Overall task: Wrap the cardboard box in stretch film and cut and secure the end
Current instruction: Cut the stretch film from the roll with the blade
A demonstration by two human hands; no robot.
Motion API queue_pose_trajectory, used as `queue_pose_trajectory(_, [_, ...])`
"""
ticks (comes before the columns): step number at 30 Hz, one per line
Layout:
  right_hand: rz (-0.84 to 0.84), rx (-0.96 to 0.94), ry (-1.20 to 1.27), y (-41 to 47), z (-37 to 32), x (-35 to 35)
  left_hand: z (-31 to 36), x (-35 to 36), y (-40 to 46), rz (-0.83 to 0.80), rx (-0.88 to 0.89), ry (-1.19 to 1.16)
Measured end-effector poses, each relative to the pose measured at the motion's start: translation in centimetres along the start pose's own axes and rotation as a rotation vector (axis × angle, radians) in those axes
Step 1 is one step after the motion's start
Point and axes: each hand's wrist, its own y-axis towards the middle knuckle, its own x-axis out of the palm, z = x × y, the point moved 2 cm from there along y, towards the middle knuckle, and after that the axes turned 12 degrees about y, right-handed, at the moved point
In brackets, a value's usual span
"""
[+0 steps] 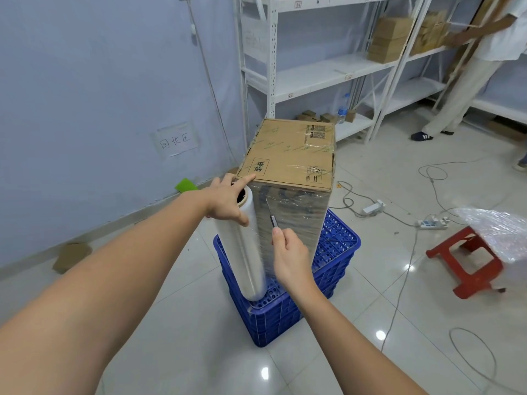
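Cardboard box (288, 155) upright on blue crate (336, 252) (sides already filmed); left hand (228, 199) fingers curled round film roll (248, 252), right hand (289, 256) pinching knife (272, 219) against film.

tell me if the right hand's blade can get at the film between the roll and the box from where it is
Probably yes. The right hand holds the knife with its blade up against the stretched film beside the roll, which the left hand steadies against the box; nothing sits between.

a film-wrapped cardboard box (288, 158) stands upright on a blue crate (336, 252). the left hand (228, 199) grips the top of the stretch film roll (245, 249) beside it, forefinger on the box's corner. the right hand (288, 256) holds a knife (271, 215) to the film.
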Motion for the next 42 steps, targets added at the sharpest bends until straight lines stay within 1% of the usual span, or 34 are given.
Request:
queue_pose_trajectory(2, [0.005,0.004,0.025,0.5,-0.6,0.3,-0.1,0.0,-0.1,0.002,-0.004,-0.005])
queue_pose_trajectory(4, [-0.023,0.053,0.032,1.0,-0.6,0.5,0.0,0.0,-0.1,0.001,-0.004,-0.013])
queue_pose_trajectory(7, [-0.062,0.128,0.054,0.7,0.5,0.9,-0.1,0.1,0.0,0.006,-0.007,-0.013])
queue_pose_trajectory(9, [-0.059,0.151,0.075,0.2,1.1,1.0,-0.1,0.2,0.1,0.01,-0.01,-0.012])
queue_pose_trajectory(16, [-0.038,0.136,0.097,1.4,0.4,1.3,-0.1,0.2,-0.2,0.0,0.007,-0.071])
queue_pose_trajectory(21, [-0.014,0.107,0.157,1.2,1.1,1.3,0.3,0.5,-0.4,0.067,-0.033,-0.057])
queue_pose_trajectory(24, [0.004,0.08,0.167,1.3,1.3,1.0,0.8,0.7,-0.4,0.172,-0.05,0.028])
queue_pose_trajectory(26, [0.009,0.075,0.157,1.7,1.3,0.8,1.2,0.7,-0.4,0.289,0.007,0.083])
queue_pose_trajectory(28, [0.008,0.075,0.149,2.1,1.3,0.6,1.8,0.8,-0.4,0.4,0.127,0.129])
queue_pose_trajectory(29, [0.006,0.078,0.149,2.2,1.4,0.6,2.2,0.8,-0.3,0.429,0.187,0.138])
queue_pose_trajectory(30, [0.002,0.084,0.151,2.3,1.5,0.5,2.5,0.9,-0.3,0.438,0.228,0.136])
queue_pose_trajectory(32, [-0.007,0.094,0.152,2.3,1.9,0.4,2.9,0.9,-0.2,0.43,0.246,0.114])
queue_pose_trajectory(37, [0.03,0.049,0.181,2.0,2.2,-0.3,2.1,0.8,-0.4,0.438,0.162,0.031])
queue_pose_trajectory(42, [0.043,0.049,0.223,2.2,2.1,-0.5,1.2,0.8,-1.0,0.413,0.176,0.0])
